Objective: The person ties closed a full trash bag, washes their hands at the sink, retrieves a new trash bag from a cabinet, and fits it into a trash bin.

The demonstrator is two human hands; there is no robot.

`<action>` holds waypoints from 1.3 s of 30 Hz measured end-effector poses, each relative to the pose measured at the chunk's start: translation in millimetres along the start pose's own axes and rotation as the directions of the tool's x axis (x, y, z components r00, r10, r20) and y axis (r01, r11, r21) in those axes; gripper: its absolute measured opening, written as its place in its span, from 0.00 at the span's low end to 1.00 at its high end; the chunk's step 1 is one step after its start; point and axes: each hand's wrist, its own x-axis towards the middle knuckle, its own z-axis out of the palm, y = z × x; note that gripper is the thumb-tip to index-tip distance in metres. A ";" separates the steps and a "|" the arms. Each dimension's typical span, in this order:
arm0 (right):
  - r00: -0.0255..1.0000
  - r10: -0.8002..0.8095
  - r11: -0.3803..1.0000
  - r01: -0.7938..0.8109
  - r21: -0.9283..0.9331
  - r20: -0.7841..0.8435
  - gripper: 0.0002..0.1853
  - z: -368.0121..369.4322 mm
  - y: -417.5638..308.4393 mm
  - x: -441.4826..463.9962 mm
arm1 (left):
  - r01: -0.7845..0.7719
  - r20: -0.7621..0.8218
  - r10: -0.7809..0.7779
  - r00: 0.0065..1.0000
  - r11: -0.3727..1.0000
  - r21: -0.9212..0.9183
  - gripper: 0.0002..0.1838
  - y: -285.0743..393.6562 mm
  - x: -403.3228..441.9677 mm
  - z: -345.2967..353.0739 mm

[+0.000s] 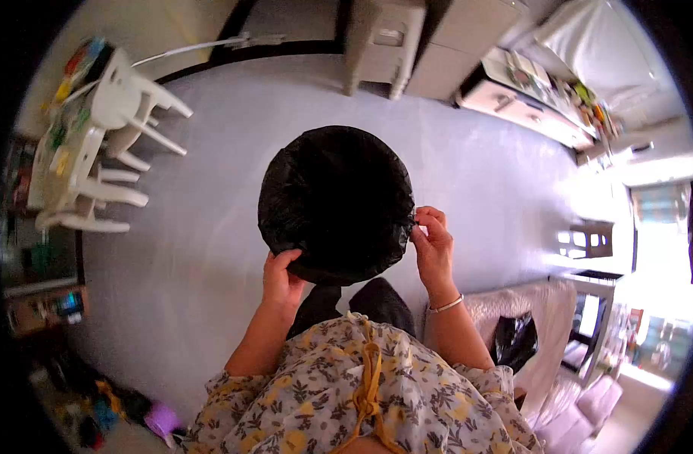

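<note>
A round, open-topped container lined with a black plastic bag (335,204) is in front of my body, above the floor. My left hand (284,280) grips its near left rim, thumb over the black plastic and the other fingers underneath, partly hidden. At the right rim, my right hand (433,240) pinches the edge of the black bag between thumb and fingers. The inside of the container is dark, and nothing can be made out in it.
White plastic chairs (119,98) stand at the left. A beige stool (384,45) and a drawer cabinet (524,113) are at the back. Another black bag (515,340) lies on a plastic-covered sofa (547,303) at the right. Grey floor (195,250) surrounds me.
</note>
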 end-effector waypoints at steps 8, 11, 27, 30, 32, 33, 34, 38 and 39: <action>0.719 0.686 0.680 -0.580 0.448 -0.110 0.07 -66.0 22.4 8.5 | -0.051 0.092 0.030 0.995 0.969 0.244 0.22 -36.3 18.0 80.0; 0.644 0.761 0.473 -0.638 0.608 0.083 0.08 -121.2 30.0 8.7 | -0.097 0.163 0.045 0.986 0.941 0.323 0.22 -71.9 32.1 111.2; 0.865 0.493 0.290 -0.271 0.918 0.099 0.13 -452.4 43.5 40.7 | -0.039 0.249 -0.151 0.957 0.783 0.621 0.20 -341.5 37.8 385.4; 0.898 0.438 0.270 -0.175 0.947 0.041 0.14 -497.8 56.1 54.0 | -0.001 0.293 -0.251 0.923 0.757 0.653 0.20 -383.1 41.7 438.2; 0.935 0.355 0.177 -0.068 0.982 0.000 0.14 -524.4 59.9 70.5 | 0.024 0.275 -0.300 0.913 0.714 0.700 0.18 -410.3 54.9 463.4; 0.936 0.351 0.174 -0.063 0.983 -0.003 0.14 -538.6 65.3 79.0 | 0.018 0.279 -0.299 0.912 0.711 0.703 0.18 -425.3 62.2 477.9; 0.909 0.415 0.181 -0.058 0.982 -0.022 0.14 -554.6 71.6 88.4 | 0.020 0.294 -0.320 0.901 0.706 0.708 0.17 -442.3 70.2 494.2; 0.800 0.557 0.336 0.030 0.941 -0.224 0.10 -607.0 84.3 131.8 | 0.058 0.317 -0.406 0.857 0.688 0.723 0.16 -510.9 103.2 573.4; 0.722 0.613 0.408 0.059 0.911 -0.321 0.08 -622.7 84.9 145.5 | 0.067 0.329 -0.444 0.834 0.673 0.737 0.15 -529.8 114.1 594.6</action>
